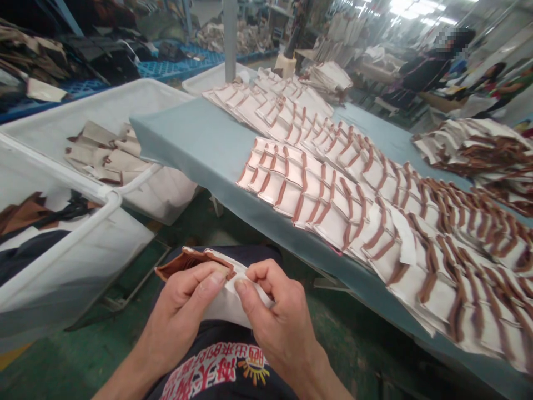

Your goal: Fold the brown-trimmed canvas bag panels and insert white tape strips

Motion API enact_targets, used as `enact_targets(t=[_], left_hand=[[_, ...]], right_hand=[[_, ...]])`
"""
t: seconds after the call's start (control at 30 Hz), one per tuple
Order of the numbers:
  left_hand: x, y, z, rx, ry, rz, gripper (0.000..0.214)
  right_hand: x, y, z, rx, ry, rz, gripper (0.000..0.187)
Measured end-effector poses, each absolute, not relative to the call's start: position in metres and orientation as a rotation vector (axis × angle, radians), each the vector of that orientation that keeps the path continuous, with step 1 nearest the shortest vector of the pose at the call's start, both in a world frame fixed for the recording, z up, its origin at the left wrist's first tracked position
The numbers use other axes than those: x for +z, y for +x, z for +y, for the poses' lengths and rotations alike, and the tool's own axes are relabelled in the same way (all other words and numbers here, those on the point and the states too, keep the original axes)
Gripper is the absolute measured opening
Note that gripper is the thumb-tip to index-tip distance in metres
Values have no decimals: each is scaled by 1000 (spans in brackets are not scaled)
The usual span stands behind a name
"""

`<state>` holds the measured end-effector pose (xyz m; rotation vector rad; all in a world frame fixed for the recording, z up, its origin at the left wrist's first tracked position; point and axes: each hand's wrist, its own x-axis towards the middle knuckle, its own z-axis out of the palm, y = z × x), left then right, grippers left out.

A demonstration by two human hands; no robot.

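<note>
A cream fabric piece with brown trim and a brown inside [175, 265] rests over my lap, its kind unclear, perhaps a pouch. My left hand [187, 303] pinches its brown-trimmed edge between thumb and forefinger. Close beside it, my right hand [277, 308] is closed on the cream part, thumb against bent forefinger. Both sets of fingertips nearly meet at the end of the brown trim. Whatever lies directly under the fingertips is hidden.
A blue-grey table [179, 130] carries overlapping rows of cream pieces with brown edging [312, 194]. White plastic bins [79, 250] stand at the left, holding fabric pieces. A metal post [230, 41] rises behind the table. Another person [428, 75] is at the far right.
</note>
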<state>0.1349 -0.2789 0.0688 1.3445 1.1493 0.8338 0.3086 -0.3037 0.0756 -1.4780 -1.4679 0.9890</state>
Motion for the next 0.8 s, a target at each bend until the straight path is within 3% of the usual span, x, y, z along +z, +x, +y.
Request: enact_targets(t=[0.23, 0.53, 0.8], left_hand=[[67, 134, -279, 850, 1372, 1135, 43], [64, 142, -276, 913, 1363, 1201, 21], [71, 155, -272, 963, 1486, 1307, 17]], right_hand=[[72, 308, -303, 907, -1500, -1509, 18], [67, 312, -298, 809, -1498, -1549, 17], [65, 314, -300, 960, -1491, -1458, 21]])
